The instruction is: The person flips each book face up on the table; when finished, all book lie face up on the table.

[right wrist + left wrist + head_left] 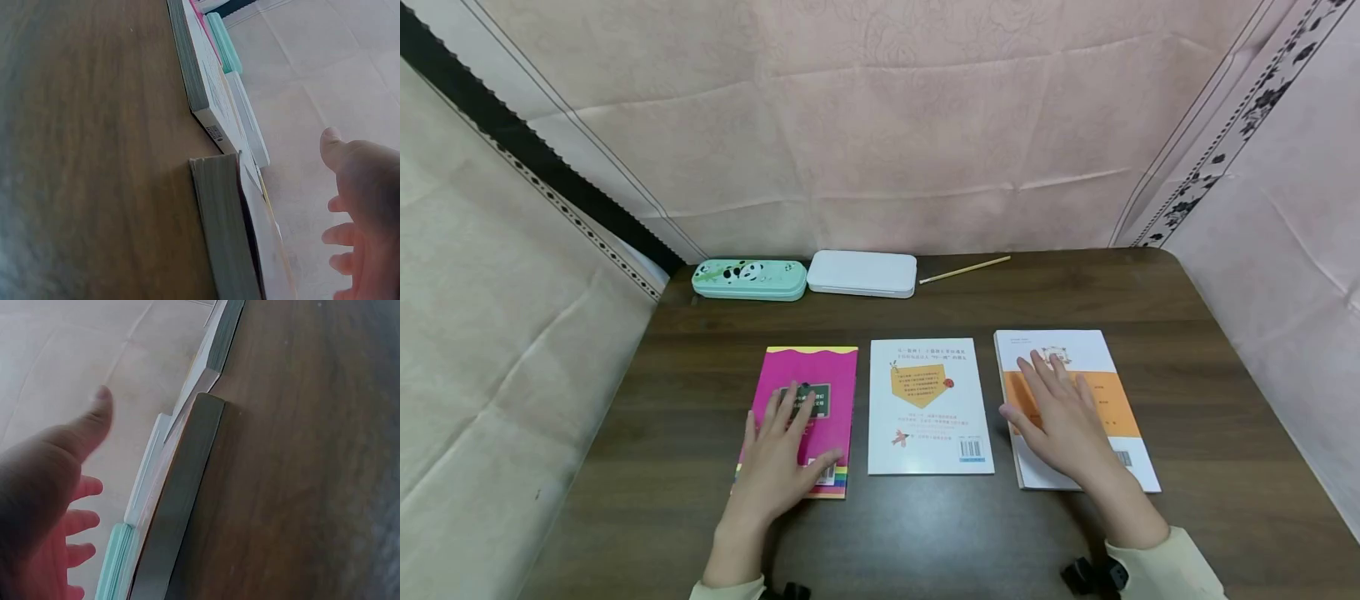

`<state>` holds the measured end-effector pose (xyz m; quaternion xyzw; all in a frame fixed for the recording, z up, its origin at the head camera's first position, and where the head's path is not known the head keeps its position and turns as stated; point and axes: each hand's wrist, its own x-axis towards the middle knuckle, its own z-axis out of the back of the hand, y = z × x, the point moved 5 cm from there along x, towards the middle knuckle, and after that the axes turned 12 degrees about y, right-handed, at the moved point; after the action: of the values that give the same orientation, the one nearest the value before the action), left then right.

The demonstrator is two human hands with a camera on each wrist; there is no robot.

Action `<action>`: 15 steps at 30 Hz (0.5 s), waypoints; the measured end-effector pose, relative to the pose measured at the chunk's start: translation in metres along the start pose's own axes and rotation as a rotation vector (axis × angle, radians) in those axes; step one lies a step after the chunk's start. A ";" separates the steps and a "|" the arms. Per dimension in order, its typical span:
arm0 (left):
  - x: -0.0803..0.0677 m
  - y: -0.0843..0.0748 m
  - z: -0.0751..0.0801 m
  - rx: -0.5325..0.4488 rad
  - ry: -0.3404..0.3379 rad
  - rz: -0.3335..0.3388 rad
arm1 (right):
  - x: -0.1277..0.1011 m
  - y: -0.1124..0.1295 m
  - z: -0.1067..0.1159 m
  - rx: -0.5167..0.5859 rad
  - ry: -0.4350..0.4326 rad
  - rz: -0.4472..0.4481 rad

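Observation:
Three books lie in a row on the dark wooden table (925, 533). My left hand (780, 467), fingers spread, is over the magenta book (833, 367) at the left and covers part of its face. At the right, my right hand (1063, 421) spreads over the white book with an orange band (1108, 400). Between them lies a white book (928, 442) with a yellow panel and a barcode. In the left wrist view the left hand (44, 500) shows above the near book's thick page edge (181, 494); the right wrist view shows the right hand (365, 200) likewise above its book (225, 225).
Along the table's back edge stand a mint green pencil case (749, 281) with a panda picture and a white case (862, 273). A thin yellowish stick (965, 270) lies beside them. Pale cloth (887, 125) hangs behind and at both sides.

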<state>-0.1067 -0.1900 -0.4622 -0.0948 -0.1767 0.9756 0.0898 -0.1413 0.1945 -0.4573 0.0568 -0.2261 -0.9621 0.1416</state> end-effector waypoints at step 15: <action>-0.010 0.017 0.010 -0.104 -0.031 -0.012 | 0.015 0.008 0.006 0.164 0.008 0.011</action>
<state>-0.1011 -0.2111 -0.4577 -0.0829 -0.2292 0.9659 0.0879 -0.1541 0.1855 -0.4492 0.0708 -0.3039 -0.9393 0.1429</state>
